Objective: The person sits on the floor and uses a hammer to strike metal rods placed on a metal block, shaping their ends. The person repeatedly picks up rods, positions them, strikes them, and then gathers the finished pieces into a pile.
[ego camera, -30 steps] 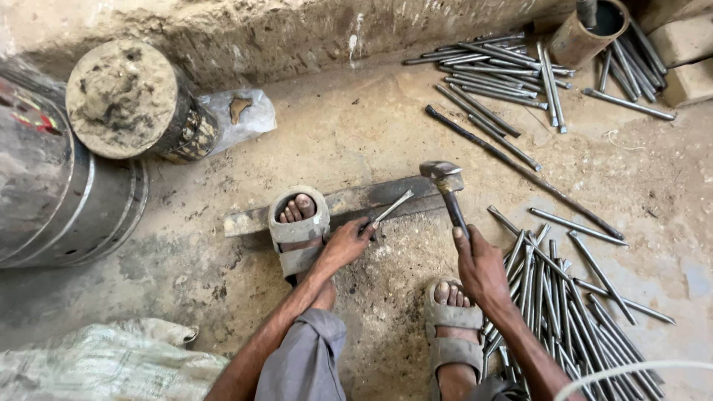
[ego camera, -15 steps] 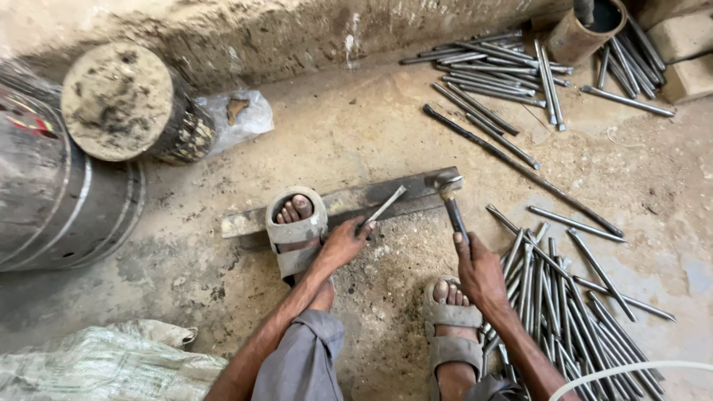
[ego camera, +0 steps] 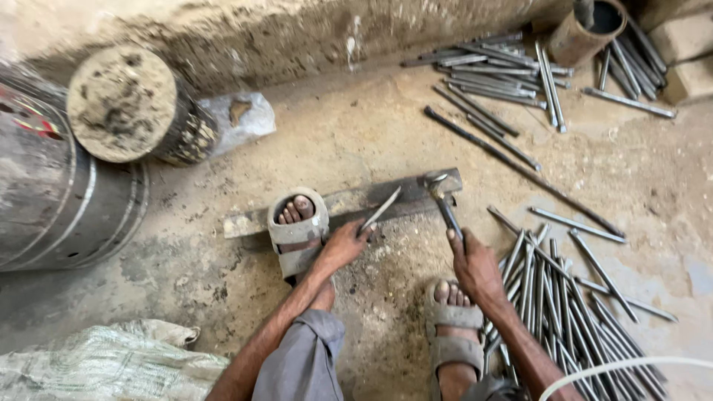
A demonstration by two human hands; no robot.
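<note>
Two hands work over one flat steel bar [ego camera: 349, 202] lying on the dirt floor [ego camera: 356, 134], and that bar is the landmark for everything in the single head view. The left hand [ego camera: 345, 243] sits just at the bar's near edge, its fingers closed around the low end of a short metal rod [ego camera: 381, 209], which slants up and across the bar's top face. The right hand [ego camera: 475, 266] is near the bar's right end, fingers wrapped around the handle of a hammer [ego camera: 440, 194] whose head rests on or just above that end; contact cannot be told for sure. A left foot in a grey sandal [ego camera: 297, 230] stands on the bar left of the rod, pinning it.

The chief risk is to the left fingers: they grip the rod close to where a blow would land, so a glancing strike could slide down onto them. The rod is held at a tilt, and an off-centre hit could kick it out of the grip. The bare toes on the bar are also exposed. More loose rods [ego camera: 564, 297] lie heaped to the right of the bar, close by the right foot [ego camera: 451, 312], where they could roll underfoot.
</note>
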